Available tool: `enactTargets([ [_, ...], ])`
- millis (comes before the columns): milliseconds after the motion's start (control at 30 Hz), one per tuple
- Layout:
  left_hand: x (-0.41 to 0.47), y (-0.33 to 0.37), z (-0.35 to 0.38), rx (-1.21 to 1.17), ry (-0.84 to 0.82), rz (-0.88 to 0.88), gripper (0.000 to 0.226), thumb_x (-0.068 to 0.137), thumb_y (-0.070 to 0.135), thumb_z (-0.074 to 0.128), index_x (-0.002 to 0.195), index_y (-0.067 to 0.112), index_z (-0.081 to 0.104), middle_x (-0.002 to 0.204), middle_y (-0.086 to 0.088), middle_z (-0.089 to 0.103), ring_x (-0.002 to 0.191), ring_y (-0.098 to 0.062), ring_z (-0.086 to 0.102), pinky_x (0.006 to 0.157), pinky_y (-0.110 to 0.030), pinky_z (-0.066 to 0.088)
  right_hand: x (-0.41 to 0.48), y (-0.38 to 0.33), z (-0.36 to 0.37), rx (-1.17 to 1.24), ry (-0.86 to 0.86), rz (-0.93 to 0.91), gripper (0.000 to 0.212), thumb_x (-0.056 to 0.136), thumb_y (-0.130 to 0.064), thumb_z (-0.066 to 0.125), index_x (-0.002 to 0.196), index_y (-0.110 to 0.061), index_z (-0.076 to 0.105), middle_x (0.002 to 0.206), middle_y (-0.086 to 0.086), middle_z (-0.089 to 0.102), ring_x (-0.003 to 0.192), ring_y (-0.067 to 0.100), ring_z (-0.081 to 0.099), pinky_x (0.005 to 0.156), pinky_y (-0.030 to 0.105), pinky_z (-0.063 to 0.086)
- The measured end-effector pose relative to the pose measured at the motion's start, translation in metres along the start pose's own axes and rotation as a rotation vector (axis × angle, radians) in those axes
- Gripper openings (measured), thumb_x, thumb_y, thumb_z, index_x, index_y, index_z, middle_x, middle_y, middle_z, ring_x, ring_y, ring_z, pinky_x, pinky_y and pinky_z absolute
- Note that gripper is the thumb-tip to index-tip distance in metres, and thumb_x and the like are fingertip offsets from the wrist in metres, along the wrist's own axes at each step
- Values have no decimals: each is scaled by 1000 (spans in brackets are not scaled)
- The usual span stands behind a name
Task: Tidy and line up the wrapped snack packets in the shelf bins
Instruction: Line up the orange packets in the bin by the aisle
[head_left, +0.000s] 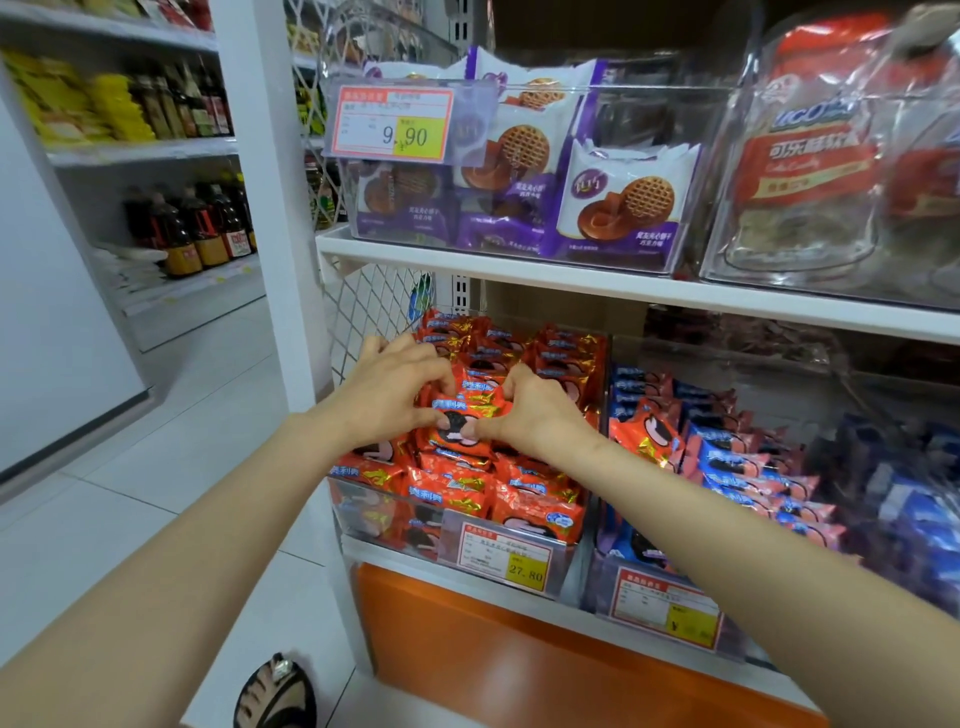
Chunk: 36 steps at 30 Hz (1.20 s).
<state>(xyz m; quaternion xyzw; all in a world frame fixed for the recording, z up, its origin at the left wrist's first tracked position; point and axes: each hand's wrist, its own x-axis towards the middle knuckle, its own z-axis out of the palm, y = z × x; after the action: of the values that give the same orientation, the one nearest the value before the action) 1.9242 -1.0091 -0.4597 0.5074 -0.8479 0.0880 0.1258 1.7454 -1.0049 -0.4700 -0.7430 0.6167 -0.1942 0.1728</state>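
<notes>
Several red wrapped cookie packets fill a clear plastic bin (387, 512) on the lower shelf. My left hand (387, 392) and my right hand (535, 413) meet over the middle of this bin. Together they pinch a small stack of red packets (462, 415) from both sides, thumbs at the front and fingers curled behind. More red packets (569, 358) stand in rows behind the hands, and looser ones (535, 506) lie in front.
A clear bin with blue and pink packets (748, 462) stands to the right. Above, a bin of purple waffle-cookie packets (618, 208) and a bin with a red bag (810, 166) sit on the upper shelf (519, 270). Bottles (192, 228) line shelves at the left.
</notes>
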Motion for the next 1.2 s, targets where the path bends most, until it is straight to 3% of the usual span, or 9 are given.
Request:
enactTargets([
  [100, -2, 0, 4, 14, -48, 21, 33, 77, 47, 68, 104, 30, 61, 105, 15, 43, 108, -9, 33, 76, -24, 11, -1, 4, -6, -157, -33, -52, 73, 68, -61, 71, 120, -17, 44, 112, 5, 61, 105, 25, 57, 85, 38, 42],
  [233, -3, 3, 3, 4, -28, 24, 42, 76, 44, 71, 113, 31, 57, 113, 11, 44, 112, -11, 33, 82, -24, 15, 1, 15, -20, -178, -71, -249, 69, 73, -57, 69, 133, -33, 43, 123, 3, 53, 114, 23, 51, 91, 36, 43],
  [333, -2, 13, 5, -10, 6, 97, 57, 77, 39, 71, 128, 26, 49, 123, 6, 44, 116, -14, 35, 94, -27, 22, 1, 24, -24, -298, -111, -305, 56, 77, -59, 63, 127, -35, 54, 118, 0, 53, 112, 20, 50, 97, 41, 40],
  [467, -2, 22, 11, 56, -56, 156, 53, 87, 35, 61, 136, 31, 42, 131, 6, 42, 121, -15, 38, 95, -30, 23, 17, 42, -56, -43, 25, -162, 40, 82, -44, 67, 117, -26, 63, 118, -3, 63, 105, 16, 58, 84, 25, 47],
  [533, -3, 20, 12, 67, -66, 145, 51, 89, 37, 58, 137, 34, 40, 132, 7, 41, 122, -14, 38, 96, -33, 24, 30, 57, -69, -156, 114, -51, 41, 83, -36, 68, 121, -24, 60, 124, 2, 61, 112, 20, 56, 92, 27, 45],
  [633, -2, 19, 12, 72, -75, 142, 51, 90, 39, 55, 138, 36, 37, 133, 9, 39, 122, -13, 38, 97, -34, 25, 40, 69, -68, -334, 28, 21, 56, 79, -40, 71, 130, -24, 52, 134, 4, 51, 122, 24, 47, 96, 30, 42],
  [1000, -2, 14, 5, -110, -39, 65, 49, 85, 38, 63, 132, 33, 46, 129, 11, 46, 124, -9, 39, 93, -28, 22, 49, 53, -44, -639, 37, 0, 74, 72, -54, 72, 130, -21, 40, 139, 3, 45, 132, 27, 36, 104, 41, 25],
  [1100, -8, 7, -7, -234, 128, -26, 38, 87, 28, 63, 124, 24, 55, 124, 4, 52, 120, -15, 45, 98, -32, 31, 48, 53, -50, -539, 109, 9, 69, 74, -53, 70, 130, -23, 44, 137, 3, 48, 129, 25, 40, 102, 36, 29],
  [1200, -15, -3, -16, -327, 249, -151, 29, 88, 18, 62, 116, 16, 61, 117, -2, 56, 111, -19, 52, 93, -32, 38, 40, 52, -65, -163, 205, 24, 67, 73, -41, 76, 129, -17, 49, 129, 6, 55, 118, 22, 51, 88, 25, 40],
])
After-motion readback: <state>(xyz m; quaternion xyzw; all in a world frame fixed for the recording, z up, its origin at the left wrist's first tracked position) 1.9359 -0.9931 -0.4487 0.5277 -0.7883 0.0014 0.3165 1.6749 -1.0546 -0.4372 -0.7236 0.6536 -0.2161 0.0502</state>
